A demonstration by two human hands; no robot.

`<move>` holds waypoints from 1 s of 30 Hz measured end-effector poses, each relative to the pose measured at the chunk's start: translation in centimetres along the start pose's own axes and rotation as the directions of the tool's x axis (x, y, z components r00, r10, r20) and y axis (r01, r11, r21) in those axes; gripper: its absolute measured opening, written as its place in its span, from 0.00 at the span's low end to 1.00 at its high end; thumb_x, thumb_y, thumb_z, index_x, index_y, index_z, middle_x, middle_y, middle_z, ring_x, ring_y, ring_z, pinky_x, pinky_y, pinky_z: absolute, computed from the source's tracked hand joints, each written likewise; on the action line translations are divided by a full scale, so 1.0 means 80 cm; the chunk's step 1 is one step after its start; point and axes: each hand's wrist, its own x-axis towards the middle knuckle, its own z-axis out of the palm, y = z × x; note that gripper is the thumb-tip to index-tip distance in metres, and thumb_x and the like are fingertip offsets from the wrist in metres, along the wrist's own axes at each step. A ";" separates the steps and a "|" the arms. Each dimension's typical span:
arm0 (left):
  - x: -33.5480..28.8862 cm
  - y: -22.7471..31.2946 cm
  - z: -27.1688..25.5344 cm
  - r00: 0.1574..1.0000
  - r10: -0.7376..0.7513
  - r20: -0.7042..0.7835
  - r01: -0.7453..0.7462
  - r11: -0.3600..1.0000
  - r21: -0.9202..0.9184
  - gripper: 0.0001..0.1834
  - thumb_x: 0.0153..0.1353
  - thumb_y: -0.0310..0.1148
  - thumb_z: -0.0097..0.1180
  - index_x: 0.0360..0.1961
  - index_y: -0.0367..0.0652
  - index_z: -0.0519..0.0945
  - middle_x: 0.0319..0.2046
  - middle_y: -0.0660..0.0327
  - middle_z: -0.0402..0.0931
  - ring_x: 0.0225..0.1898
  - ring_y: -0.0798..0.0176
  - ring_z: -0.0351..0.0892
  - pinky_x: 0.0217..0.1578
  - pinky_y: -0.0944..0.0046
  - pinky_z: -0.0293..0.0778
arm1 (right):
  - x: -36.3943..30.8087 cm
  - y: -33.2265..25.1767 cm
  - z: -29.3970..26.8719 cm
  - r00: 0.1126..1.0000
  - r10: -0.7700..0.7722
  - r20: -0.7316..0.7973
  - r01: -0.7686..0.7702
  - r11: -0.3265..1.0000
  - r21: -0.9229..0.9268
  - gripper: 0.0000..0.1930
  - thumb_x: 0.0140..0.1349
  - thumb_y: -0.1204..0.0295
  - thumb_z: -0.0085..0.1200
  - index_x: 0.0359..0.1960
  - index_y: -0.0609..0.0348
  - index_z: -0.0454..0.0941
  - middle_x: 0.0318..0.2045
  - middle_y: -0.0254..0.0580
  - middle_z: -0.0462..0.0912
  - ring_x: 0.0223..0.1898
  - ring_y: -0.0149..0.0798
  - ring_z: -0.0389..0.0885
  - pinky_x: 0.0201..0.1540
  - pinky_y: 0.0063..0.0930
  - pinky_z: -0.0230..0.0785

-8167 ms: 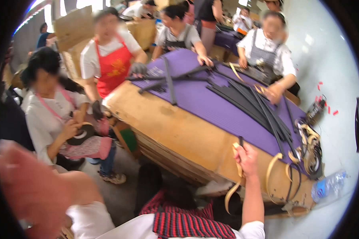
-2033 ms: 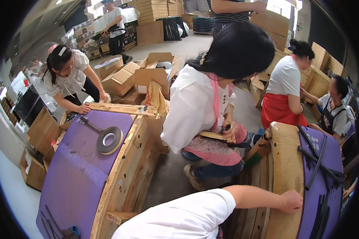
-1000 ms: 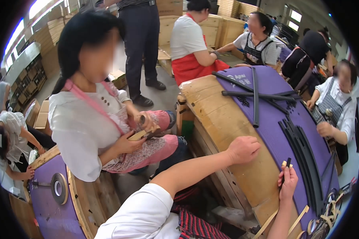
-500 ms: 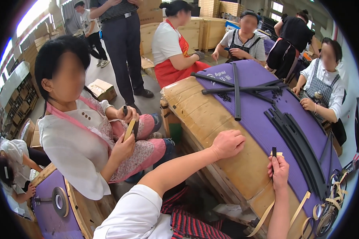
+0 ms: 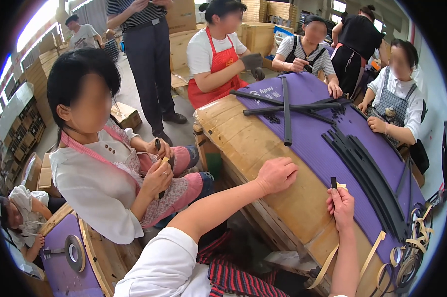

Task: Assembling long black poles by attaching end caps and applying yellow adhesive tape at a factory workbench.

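Probably light and bendy, the black strip (image 5: 333, 182), best pinched flat near its end, was clamped in the grip of the right hand (image 5: 342, 208) over the near side of the desk (image 5: 243, 136), while the left hand's (image 5: 277, 175) curled grip hid any contents.

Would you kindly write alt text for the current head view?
A person's right hand holds a black strip with pale backing, while the loosely closed left hand is over tan cardboard. Black bars lie on the purple mat ahead; a seated co-worker in a pink apron is at left.
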 end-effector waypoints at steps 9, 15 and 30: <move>0.000 -0.003 0.003 0.998 0.041 -0.037 -0.041 0.999 0.020 0.03 0.44 0.29 0.54 0.21 0.44 0.74 0.21 0.61 0.69 0.25 0.58 0.71 0.24 0.62 0.69 | 0.003 -0.004 0.003 1.000 0.010 0.010 -0.009 0.996 -0.085 0.10 0.61 0.67 0.45 0.28 0.60 0.74 0.15 0.28 0.70 0.13 0.18 0.63 0.13 0.12 0.53; 0.000 -0.004 0.008 0.998 0.043 -0.053 -0.042 0.999 0.020 0.04 0.42 0.28 0.55 0.22 0.44 0.74 0.21 0.61 0.69 0.25 0.57 0.72 0.24 0.62 0.69 | 0.005 -0.002 0.000 1.000 0.016 0.023 -0.014 0.997 -0.079 0.10 0.61 0.67 0.45 0.28 0.61 0.74 0.15 0.28 0.70 0.13 0.18 0.63 0.14 0.12 0.53; 0.000 0.001 0.004 0.999 0.031 -0.044 -0.029 0.999 0.041 0.02 0.44 0.28 0.54 0.21 0.43 0.74 0.20 0.60 0.69 0.24 0.57 0.72 0.24 0.62 0.69 | 0.000 -0.003 0.001 1.000 -0.008 0.016 0.010 0.993 -0.118 0.10 0.60 0.68 0.46 0.28 0.62 0.74 0.15 0.28 0.71 0.13 0.18 0.64 0.15 0.13 0.55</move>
